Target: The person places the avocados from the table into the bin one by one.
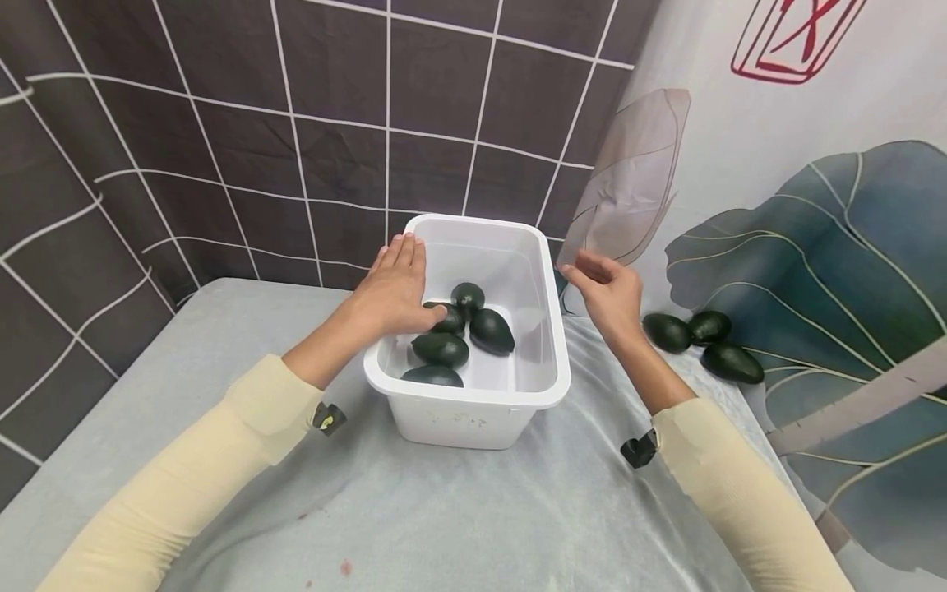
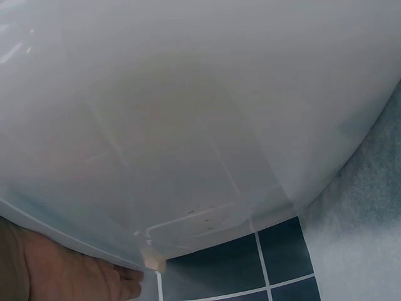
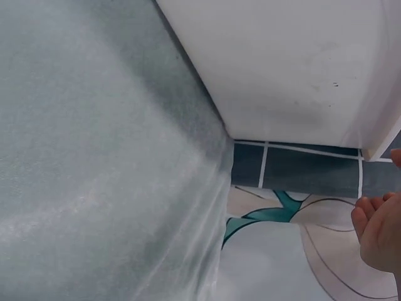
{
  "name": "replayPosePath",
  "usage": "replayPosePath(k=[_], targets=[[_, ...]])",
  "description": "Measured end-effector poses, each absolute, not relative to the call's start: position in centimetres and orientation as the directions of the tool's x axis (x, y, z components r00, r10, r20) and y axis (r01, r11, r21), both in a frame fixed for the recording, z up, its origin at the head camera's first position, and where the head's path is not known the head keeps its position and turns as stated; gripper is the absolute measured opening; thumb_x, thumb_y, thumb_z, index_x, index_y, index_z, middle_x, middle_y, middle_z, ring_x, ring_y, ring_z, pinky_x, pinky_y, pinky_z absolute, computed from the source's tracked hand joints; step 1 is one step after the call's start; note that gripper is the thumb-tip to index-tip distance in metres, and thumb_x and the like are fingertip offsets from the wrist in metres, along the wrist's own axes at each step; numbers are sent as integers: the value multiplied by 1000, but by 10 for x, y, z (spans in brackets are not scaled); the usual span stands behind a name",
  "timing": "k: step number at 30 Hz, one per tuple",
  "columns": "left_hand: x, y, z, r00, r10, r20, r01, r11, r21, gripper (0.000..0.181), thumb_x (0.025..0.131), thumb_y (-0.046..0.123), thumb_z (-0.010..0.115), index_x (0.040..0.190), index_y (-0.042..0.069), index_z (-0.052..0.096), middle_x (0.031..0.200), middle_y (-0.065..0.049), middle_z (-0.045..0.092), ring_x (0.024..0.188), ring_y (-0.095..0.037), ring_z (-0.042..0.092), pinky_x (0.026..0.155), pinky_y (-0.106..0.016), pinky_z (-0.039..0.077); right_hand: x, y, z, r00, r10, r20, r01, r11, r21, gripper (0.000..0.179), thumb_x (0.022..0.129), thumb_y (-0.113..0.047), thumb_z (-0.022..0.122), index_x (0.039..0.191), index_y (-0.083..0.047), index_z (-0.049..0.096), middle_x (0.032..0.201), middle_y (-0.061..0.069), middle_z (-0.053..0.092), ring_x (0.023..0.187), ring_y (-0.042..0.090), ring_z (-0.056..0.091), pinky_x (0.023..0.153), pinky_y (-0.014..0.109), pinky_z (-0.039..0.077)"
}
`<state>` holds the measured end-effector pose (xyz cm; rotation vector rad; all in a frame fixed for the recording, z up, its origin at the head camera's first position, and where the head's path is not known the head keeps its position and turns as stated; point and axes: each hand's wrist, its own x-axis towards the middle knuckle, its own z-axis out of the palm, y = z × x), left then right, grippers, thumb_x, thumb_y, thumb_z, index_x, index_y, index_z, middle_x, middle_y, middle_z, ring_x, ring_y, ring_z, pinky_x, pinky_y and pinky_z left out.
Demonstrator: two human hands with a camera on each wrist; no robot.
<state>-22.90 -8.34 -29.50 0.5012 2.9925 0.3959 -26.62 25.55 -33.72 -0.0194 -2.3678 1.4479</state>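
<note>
A white plastic tub (image 1: 462, 421) stands on the cloth-covered table with several dark green avocados (image 1: 491, 331) on its floor. My left hand (image 1: 392, 288) rests over the tub's left rim, fingers straight and thumb reaching inside above one avocado, partly covering it. In the left wrist view, the palm (image 2: 69, 269) lies along the tub's edge. My right hand (image 1: 610, 292) hovers just beyond the right rim, its fingers loosely bent and holding nothing. Part of that hand (image 3: 382, 232) also shows at the edge of the right wrist view.
Three more avocados (image 1: 731, 363) lie together on the table's right side, near a leaf-patterned curtain (image 1: 836, 247). A dark tiled-pattern backdrop (image 1: 333, 156) stands close behind the tub. Pale grey-blue cloth (image 1: 444, 518) covers the table, with folds at its right edge.
</note>
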Motion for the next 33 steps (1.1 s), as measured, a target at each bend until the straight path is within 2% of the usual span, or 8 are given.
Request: replayPosePath(k=[7, 11, 15, 18, 26, 33], targets=[[-229, -84, -297, -943, 331, -42, 309, 914, 263, 113, 103, 48, 64, 175, -13, 2, 188, -32, -5, 178, -47, -5, 147, -55, 2, -262, 260, -346, -935, 205, 290, -164, 474, -865, 51, 100, -35, 84, 140, -4, 79, 138, 14, 82, 124, 21, 78, 95, 13, 55], [-229, -85, -297, -942, 333, -42, 311, 912, 268, 113, 103, 48, 64, 175, -13, 2, 188, -32, -5, 178, -47, -5, 147, -55, 1, -261, 263, -351, -931, 225, 289, -152, 480, -864, 50, 99, -36, 84, 139, -6, 80, 137, 15, 82, 111, 4, 76, 95, 12, 54], [-230, -84, -296, -942, 333, -41, 310, 910, 274, 113, 103, 47, 65, 175, -13, 3, 187, -32, -5, 178, -46, -6, 147, -55, 1, -258, 266, -355, -934, 237, 268, -128, 476, -870, 50, 99, -37, 85, 139, -8, 80, 139, 13, 82, 115, 7, 76, 98, 13, 53], [-230, -85, -296, -942, 334, -37, 312, 910, 274, 113, 103, 47, 65, 175, -13, 3, 187, -32, -5, 178, -46, -6, 147, -55, 0, -256, 269, -356, -939, 243, 242, -104, 470, -876, 52, 99, -40, 85, 141, -9, 79, 141, 11, 81, 124, 16, 76, 98, 15, 53], [-230, -85, -295, -942, 333, -43, 309, 911, 272, 113, 103, 48, 64, 175, -13, 2, 187, -32, -6, 178, -46, -6, 147, -55, 0, -252, 277, -359, -935, 265, 237, -92, 462, -882, 51, 99, -38, 85, 141, -10, 80, 142, 11, 80, 113, -1, 73, 101, 15, 54], [-231, -85, -296, -940, 338, -35, 317, 908, 274, 113, 103, 49, 64, 175, -13, 2, 187, -32, -5, 178, -47, -6, 147, -55, 1, -249, 284, -366, -930, 281, 238, -81, 475, -876, 52, 99, -37, 85, 141, -7, 79, 142, 12, 80, 108, -7, 70, 97, 12, 54]])
